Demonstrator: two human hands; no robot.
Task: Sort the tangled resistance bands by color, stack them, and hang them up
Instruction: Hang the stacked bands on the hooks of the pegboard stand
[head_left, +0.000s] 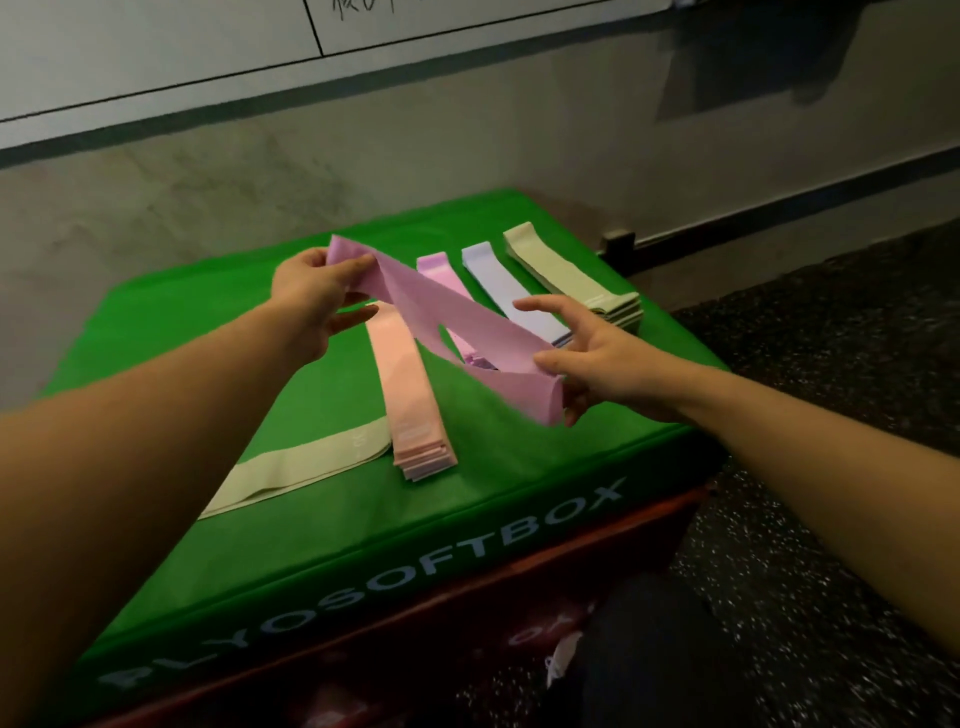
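A pink-lilac resistance band (441, 322) is stretched in the air above a green soft box (291, 405). My left hand (311, 296) pinches its far end. My right hand (597, 358) holds its near end, thumb on top and fingers spread. On the box lie sorted stacks: peach-pink bands (410, 400), pink-lilac bands (436, 265) partly hidden under the held band, lavender bands (498, 280) and pale green bands (566, 275). A single cream band (296, 467) lies loose at the front left, partly under my left forearm.
The green box sits on a red box (519, 613). A grey wall (208, 197) with a whiteboard stands behind. Dark speckled floor (805, 364) lies to the right.
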